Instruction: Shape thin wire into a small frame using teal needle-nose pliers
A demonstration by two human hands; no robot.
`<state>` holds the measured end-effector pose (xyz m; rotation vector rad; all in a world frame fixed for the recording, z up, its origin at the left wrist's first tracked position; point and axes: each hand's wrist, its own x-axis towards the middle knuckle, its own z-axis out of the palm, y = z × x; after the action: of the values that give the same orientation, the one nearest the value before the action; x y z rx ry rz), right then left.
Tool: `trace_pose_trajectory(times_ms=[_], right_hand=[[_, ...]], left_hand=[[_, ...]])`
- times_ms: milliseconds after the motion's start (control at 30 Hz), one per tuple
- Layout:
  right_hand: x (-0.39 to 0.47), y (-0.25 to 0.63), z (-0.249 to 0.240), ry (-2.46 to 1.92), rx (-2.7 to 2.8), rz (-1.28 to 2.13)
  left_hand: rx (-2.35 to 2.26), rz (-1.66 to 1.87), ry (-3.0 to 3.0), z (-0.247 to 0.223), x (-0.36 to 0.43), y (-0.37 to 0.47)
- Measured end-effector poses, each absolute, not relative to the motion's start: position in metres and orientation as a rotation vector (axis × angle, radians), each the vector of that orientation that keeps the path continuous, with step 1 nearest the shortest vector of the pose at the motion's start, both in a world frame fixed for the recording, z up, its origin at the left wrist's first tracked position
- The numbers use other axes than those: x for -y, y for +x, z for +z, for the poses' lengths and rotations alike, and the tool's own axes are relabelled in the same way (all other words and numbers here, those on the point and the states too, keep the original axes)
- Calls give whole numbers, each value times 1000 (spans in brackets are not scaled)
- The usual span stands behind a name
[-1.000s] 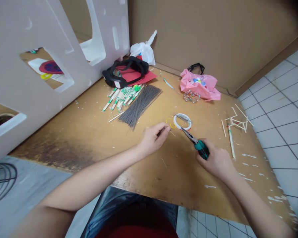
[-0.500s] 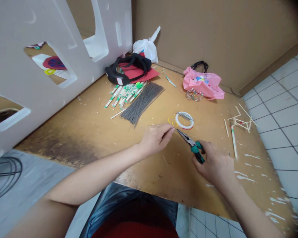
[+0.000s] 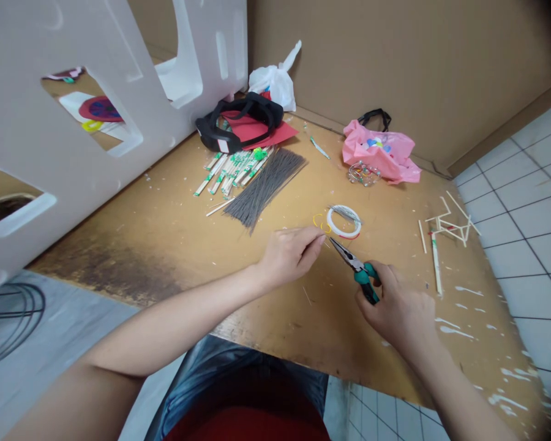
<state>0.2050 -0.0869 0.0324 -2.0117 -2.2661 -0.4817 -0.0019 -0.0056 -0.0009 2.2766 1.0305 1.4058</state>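
My right hand (image 3: 397, 306) is wrapped round the teal and black handles of long-nose pliers (image 3: 359, 269), whose tips point up and left. Just left of those tips, my left hand (image 3: 294, 254) is closed in a pinch; what lies between its fingertips is too small to make out. Behind the hands sit a white ring (image 3: 344, 221) with grey wire pieces inside it and a thin yellow loop (image 3: 322, 224). A thin wire piece (image 3: 307, 296) lies on the table below my left hand.
Farther back are a bundle of grey wires (image 3: 265, 190), wrapped chopsticks (image 3: 232, 171), a black headset (image 3: 220, 131), a white bag (image 3: 275, 86) and a pink bag (image 3: 381, 150). Joined sticks (image 3: 454, 228) lie at the right. A white panel (image 3: 96, 49) stands at the left.
The view has shifted slightly, so the objects on the table appear a little farther right. Both hands keep nearly the same pose, with the plier tips still close to my left fingertips.
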Motion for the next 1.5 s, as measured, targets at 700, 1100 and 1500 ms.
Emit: trace_pose_trajectory(times_ms=[700, 1100, 1500], right_hand=[[88, 206, 27, -1997, 2269, -455], [88, 200, 32, -2012, 2242, -471], [88, 201, 29, -1984, 2243, -525]], left_hand=[[-1032, 1403, 2242, -4, 5, -1], [-1048, 1392, 2201, -6, 3, 0], [-1049, 1425, 2226, -6, 4, 1]])
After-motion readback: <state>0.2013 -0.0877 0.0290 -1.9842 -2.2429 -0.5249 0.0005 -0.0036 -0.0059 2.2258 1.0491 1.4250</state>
